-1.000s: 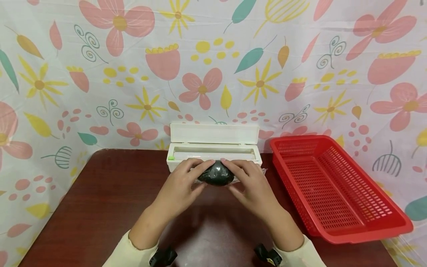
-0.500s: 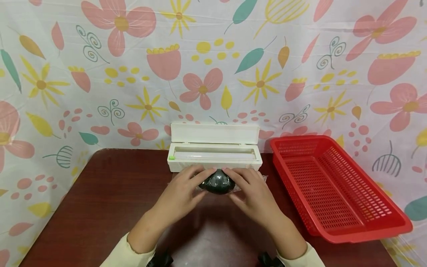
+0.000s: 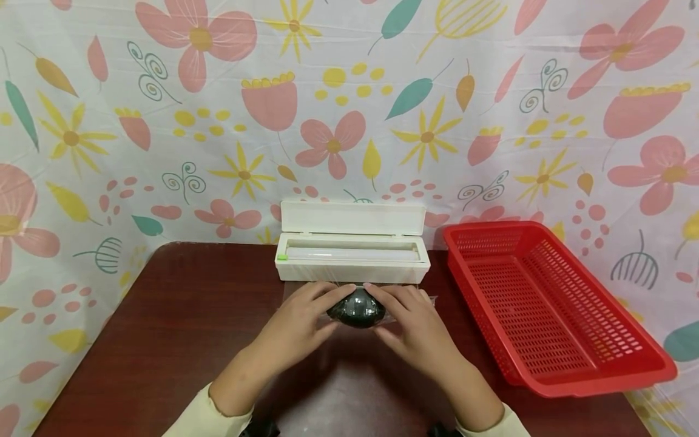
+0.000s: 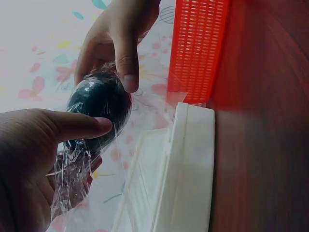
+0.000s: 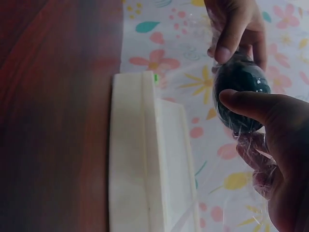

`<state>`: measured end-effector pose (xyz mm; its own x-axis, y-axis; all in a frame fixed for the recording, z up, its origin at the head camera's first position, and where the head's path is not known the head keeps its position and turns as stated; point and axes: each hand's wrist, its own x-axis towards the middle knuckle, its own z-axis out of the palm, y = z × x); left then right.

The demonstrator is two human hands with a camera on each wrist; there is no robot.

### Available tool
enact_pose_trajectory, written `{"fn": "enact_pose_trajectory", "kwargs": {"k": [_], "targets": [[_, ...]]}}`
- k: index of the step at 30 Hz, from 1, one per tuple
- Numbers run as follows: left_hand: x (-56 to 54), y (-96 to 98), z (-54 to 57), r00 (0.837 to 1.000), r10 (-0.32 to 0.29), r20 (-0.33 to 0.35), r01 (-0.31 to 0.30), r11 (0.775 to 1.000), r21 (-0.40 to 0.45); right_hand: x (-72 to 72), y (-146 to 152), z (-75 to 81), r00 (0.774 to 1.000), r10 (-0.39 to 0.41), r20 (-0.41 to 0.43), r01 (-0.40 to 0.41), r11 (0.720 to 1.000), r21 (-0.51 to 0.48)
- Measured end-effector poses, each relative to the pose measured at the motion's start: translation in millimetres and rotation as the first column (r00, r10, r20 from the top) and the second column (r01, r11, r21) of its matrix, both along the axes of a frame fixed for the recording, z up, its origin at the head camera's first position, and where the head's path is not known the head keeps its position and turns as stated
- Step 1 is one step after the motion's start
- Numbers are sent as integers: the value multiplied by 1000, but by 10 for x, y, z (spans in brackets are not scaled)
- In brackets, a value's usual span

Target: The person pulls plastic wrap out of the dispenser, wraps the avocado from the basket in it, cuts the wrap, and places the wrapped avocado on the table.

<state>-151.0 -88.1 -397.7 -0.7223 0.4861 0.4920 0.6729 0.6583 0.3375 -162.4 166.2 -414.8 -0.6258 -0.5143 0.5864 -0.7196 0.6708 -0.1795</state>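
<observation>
Both hands hold a dark oval thing (image 3: 357, 308), smooth and avocado-like in shape, wrapped in clear cling film. My left hand (image 3: 300, 321) grips its left end and my right hand (image 3: 417, 321) its right end, thumbs on the near side and fingers beyond. In the left wrist view, crumpled cling film (image 4: 72, 179) bunches over the left fingers. Film also trails from the oval thing toward the white cling film dispenser (image 3: 352, 271), which stands just beyond the hands with its lid (image 3: 352, 218) up and a roll (image 3: 349, 253) inside.
A red plastic basket (image 3: 595, 385) stands at the right of the brown table (image 3: 164, 340), beside the dispenser. Behind the table hangs a flower-patterned cloth (image 3: 338, 60).
Both hands have drawn the wrapped oval thing toward the body, away from the dispenser. More of the dispenser's front and the stretched film now shows.
</observation>
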Motion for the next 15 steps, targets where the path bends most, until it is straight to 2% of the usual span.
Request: {"fn": "enact_pose_trajectory", "kwargs": {"k": [9,15], "targets": [[4,-24,-49,999,-22,38,23,999,-25,3,14,-82,1000,14,1,-14,1000,17],[-9,-36,-108,994,-33,100,34,999,-14,3,16,-147,1000,7,12,-7,999,40]]}}
